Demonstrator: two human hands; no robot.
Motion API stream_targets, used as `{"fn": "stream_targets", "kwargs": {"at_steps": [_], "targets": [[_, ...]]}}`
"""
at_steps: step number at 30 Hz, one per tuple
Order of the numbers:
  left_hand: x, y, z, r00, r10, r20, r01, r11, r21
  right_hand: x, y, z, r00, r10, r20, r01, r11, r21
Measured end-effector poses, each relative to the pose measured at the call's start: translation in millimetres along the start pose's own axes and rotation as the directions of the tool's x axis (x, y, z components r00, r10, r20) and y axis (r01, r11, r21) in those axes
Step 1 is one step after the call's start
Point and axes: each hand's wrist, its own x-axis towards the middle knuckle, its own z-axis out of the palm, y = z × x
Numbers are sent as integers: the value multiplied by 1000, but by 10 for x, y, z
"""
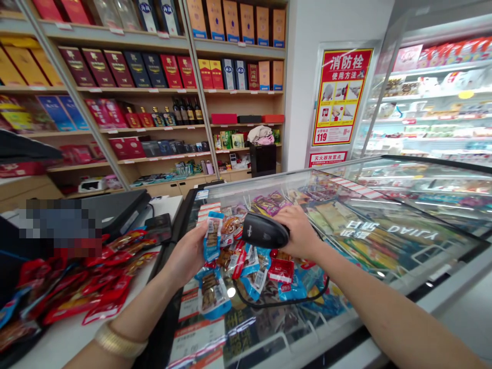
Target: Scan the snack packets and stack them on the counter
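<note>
My right hand (pixel 301 233) grips a black barcode scanner (pixel 264 230), its head pointing left and its black cable (pixel 280 302) looping down over the glass. My left hand (pixel 188 255) pinches a small blue-and-white snack packet (pixel 213 236) held upright just in front of the scanner's head. Below both hands a heap of small snack packets (pixel 249 271), blue, red and clear, lies on the glass lid of a chest freezer (pixel 384 241). A gold bracelet (pixel 117 341) sits on my left wrist.
Red snack packets (pixel 88 284) are piled on the white counter (pixel 65 335) at left, beside a black till machine (pixel 115 210). Wooden shelves (pixel 154 89) of boxed bottles fill the back wall. A red fire-hydrant poster (pixel 341 95) and an open chiller (pixel 434 97) stand at right.
</note>
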Motion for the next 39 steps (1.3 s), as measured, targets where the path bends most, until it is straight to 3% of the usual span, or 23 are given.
{"fn": "stream_targets", "kwargs": {"at_steps": [2,4,8,10,12,15,18,20,24,27,29,31,33,35,37,39], "targets": [[42,-102,-37,973,230,-11,-221,946,236,-12,68,3,998,12,-57,-15,999,-36],[63,-199,-54,921,376,100,-377,801,465,-27,147,8,994,25,-105,-33,997,-74],[64,-315,-63,825,344,448,-562,428,708,-64,271,39,989,48,-138,-66,990,-127],[76,-300,-110,810,364,460,-572,316,757,-79,302,56,989,56,-138,-76,987,-141],[96,-219,-219,823,431,369,-493,219,842,-89,317,65,989,58,-136,-79,985,-152],[99,-11,-505,840,535,92,-157,76,985,-93,320,63,990,52,-135,-75,983,-168],[40,177,-880,802,564,-196,235,4,972,-94,319,62,989,54,-136,-78,981,-176],[-9,230,-1132,773,538,-335,405,-12,914,-97,325,71,989,52,-138,-77,981,-177],[-34,149,-1556,726,485,-488,542,34,840,-112,345,101,991,48,-128,-70,982,-173],[-17,48,-1744,703,553,-448,454,135,881,-118,345,107,991,53,-121,-73,983,-167],[-32,41,-1768,674,612,-413,372,201,906,-117,336,102,990,60,-124,-80,984,-162],[-75,109,-1697,620,674,-402,310,261,914,-114,328,95,990,69,-125,-89,984,-157],[-123,239,-1547,529,744,-408,245,326,913,-111,326,91,990,73,-124,-91,985,-150],[-147,389,-1357,453,735,-505,132,505,853,-105,327,90,988,75,-134,-93,986,-139],[-123,510,-1168,445,566,-694,-23,782,623,-97,324,87,986,88,-141,-106,986,-126],[-56,571,-1006,511,314,-800,-136,949,285,-85,312,79,984,102,-145,-118,987,-111]]}}
